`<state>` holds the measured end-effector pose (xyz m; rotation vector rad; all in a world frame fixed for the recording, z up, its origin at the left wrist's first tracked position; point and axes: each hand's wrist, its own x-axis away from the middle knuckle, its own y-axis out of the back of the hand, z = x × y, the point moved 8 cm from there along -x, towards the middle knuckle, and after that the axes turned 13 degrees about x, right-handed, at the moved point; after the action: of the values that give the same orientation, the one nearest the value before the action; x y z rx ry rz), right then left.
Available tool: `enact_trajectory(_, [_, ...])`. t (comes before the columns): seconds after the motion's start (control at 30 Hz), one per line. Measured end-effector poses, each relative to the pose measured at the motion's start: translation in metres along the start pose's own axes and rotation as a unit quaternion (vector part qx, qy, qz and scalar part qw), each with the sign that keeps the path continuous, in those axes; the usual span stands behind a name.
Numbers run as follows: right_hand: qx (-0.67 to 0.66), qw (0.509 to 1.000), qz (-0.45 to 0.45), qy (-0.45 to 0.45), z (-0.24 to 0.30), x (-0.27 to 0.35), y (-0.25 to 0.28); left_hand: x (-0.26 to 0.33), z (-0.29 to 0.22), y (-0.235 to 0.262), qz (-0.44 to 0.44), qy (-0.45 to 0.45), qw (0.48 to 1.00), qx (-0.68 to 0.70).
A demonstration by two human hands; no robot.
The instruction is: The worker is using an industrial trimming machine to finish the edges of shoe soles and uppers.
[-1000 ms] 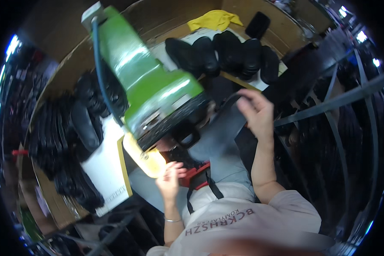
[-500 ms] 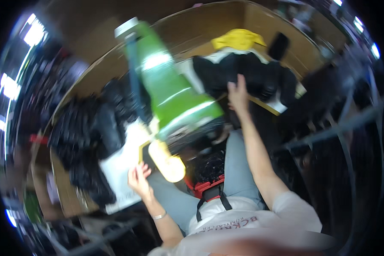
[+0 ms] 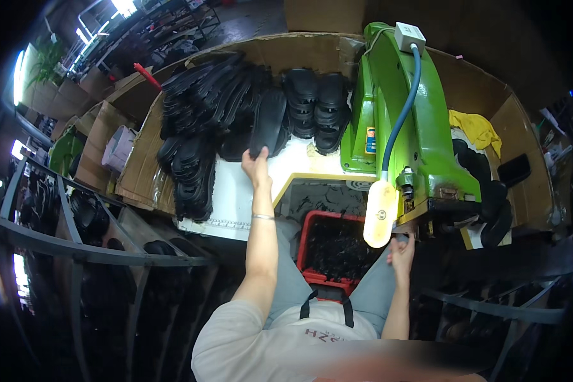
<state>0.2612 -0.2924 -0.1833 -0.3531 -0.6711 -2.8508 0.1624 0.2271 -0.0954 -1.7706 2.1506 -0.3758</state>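
Touching a black sole (image 3: 269,120) is the left hand (image 3: 258,170).

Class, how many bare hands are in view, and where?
2: the left hand at the near end of a black shoe sole, the right hand beside the yellow lamp.

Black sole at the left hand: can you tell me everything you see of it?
The sole looks long, black and rubbery, with rounded ends. It points away from the person and overlaps other black soles, left of the green machine. Its near end meets the left hand's fingertips; I can't tell how firmly.
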Motion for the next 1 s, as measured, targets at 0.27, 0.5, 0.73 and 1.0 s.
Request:
enact_trajectory(0.27, [-0.012, 0.988, 0.154, -0.027, -0.024, 0.027, -0.029, 0.088, -0.111, 0.050, 0.034, -0.039, 0.978, 0.201])
enact_trajectory(0.5, [-0.339, 0.874, 0.336, 0.096, 0.078, 0.100, -0.060, 0.233, -0.105, -0.010, 0.261, 0.079, 0.961, 0.052])
enact_trajectory(0.73, [-0.304, 0.912, 0.269, -0.060, 0.004, 0.154, -0.041, 0.351, -0.055, -0.063, 0.449, 0.319, 0.834, 0.038])
enact_trajectory(1.0, [-0.383, 0.852, 0.351, -0.059, 0.041, 0.181, -0.050, 0.351, -0.069, -0.122, 0.480, 0.278, 0.832, 0.018])
